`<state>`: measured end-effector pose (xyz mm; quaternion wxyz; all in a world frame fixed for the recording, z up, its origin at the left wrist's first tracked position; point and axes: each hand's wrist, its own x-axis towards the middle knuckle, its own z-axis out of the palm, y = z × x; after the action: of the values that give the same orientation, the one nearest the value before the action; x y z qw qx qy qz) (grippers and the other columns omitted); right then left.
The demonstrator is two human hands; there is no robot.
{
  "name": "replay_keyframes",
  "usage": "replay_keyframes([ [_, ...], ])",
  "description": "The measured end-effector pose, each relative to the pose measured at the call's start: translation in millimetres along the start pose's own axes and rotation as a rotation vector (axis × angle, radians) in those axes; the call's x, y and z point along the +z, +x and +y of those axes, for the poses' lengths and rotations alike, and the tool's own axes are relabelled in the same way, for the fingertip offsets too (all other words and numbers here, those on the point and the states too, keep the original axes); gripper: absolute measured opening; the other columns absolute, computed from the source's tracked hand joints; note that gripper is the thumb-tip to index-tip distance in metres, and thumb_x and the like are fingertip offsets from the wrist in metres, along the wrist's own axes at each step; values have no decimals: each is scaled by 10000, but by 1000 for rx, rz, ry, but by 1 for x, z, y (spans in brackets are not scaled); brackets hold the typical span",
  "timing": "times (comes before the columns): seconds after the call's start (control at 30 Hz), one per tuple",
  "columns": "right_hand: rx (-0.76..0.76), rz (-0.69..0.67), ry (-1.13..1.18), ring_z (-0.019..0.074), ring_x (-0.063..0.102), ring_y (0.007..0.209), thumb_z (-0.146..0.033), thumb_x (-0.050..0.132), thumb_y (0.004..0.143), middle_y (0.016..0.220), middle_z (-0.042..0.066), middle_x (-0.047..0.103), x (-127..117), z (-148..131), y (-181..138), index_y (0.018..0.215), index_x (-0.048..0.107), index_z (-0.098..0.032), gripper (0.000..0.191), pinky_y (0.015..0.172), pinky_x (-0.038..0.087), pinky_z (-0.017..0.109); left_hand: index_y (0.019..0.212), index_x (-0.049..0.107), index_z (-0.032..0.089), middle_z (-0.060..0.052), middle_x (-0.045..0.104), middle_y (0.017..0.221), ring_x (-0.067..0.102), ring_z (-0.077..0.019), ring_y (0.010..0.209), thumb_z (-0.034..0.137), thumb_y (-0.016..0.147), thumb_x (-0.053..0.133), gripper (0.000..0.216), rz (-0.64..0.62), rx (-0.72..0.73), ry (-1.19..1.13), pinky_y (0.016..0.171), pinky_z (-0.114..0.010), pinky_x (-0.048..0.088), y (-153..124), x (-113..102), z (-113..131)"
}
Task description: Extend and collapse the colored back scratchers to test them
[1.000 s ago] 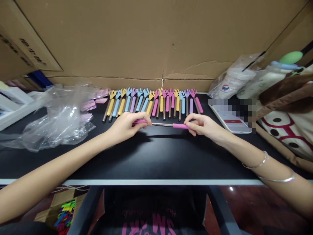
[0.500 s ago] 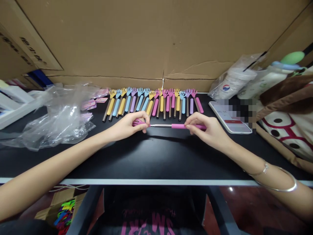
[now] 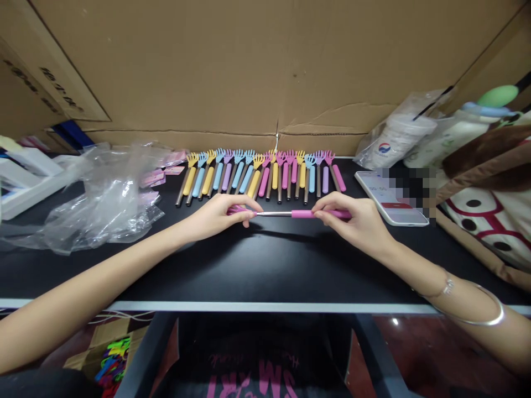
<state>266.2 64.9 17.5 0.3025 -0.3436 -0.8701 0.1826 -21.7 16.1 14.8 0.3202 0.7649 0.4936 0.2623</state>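
A pink telescopic back scratcher [image 3: 302, 214] is held level above the black table, its metal rod showing between my hands. My left hand [image 3: 222, 216] is closed on the claw end, which the fingers partly cover. At the other end, my right hand [image 3: 350, 215] pinches the pink handle. Behind them lies a row of several back scratchers [image 3: 265, 174] in yellow, blue, purple and pink, claws pointing away from me.
Crumpled clear plastic bags [image 3: 103, 199] and small pink cards [image 3: 153, 177] lie left. A phone [image 3: 392, 202], a bagged cup [image 3: 400, 138] and a bottle [image 3: 464, 132] stand right, beside a cloth bag [image 3: 489, 215]. Cardboard [image 3: 232, 66] walls the back. Below left is a box of colourful pieces [image 3: 113, 359].
My left hand's fingers have shifted slightly on the claw end, the index finger now straighter along it. The back scratcher and right hand stay almost where they were.
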Motion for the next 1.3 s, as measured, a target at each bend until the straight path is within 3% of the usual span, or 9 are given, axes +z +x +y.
replay_keyframes([
  [0.43,174,-21,274,102,532,523,-457,604,813,641,1,582,3,-2,4,810,596,-175,282,549,407,246,968,673,204,-2,723,902,667,-125,772,308,923,523,188,253,239,382,692,-194,460,-7,5,4],
  [0.63,236,-144,318,83,445,485,-512,571,826,512,-25,518,2,-1,7,839,581,-157,355,503,317,233,967,677,213,19,729,900,682,-113,776,301,939,508,193,341,395,544,683,-182,465,-9,9,2],
  [0.8,381,-267,417,52,320,419,-601,554,800,511,-39,497,2,1,8,852,565,-161,443,420,194,228,960,681,210,20,730,851,674,-106,695,300,946,501,202,434,459,670,599,-186,431,-11,13,2],
  [0.93,436,-309,466,42,275,406,-613,557,790,511,-49,477,2,0,8,850,554,-164,452,403,150,226,956,687,209,13,729,853,672,-105,706,305,949,493,216,443,443,654,609,-184,432,-11,16,3],
  [1.07,413,-297,402,52,308,417,-601,541,806,497,-48,468,1,-1,8,840,566,-160,443,421,189,225,944,687,206,5,727,895,671,-115,759,302,927,531,184,383,369,534,663,-186,446,-9,15,5],
  [1.17,359,-272,331,71,374,454,-571,533,820,487,-43,463,2,-1,8,832,584,-156,418,467,255,227,921,690,196,10,720,856,646,-105,706,283,891,580,143,312,291,380,651,-184,441,-7,12,5],
  [1.3,296,-252,209,74,346,470,-520,603,775,501,-52,436,3,-2,6,856,627,-156,373,471,239,225,870,704,183,17,697,751,586,-92,597,289,847,615,140,229,161,207,583,-190,409,-3,8,4],
])
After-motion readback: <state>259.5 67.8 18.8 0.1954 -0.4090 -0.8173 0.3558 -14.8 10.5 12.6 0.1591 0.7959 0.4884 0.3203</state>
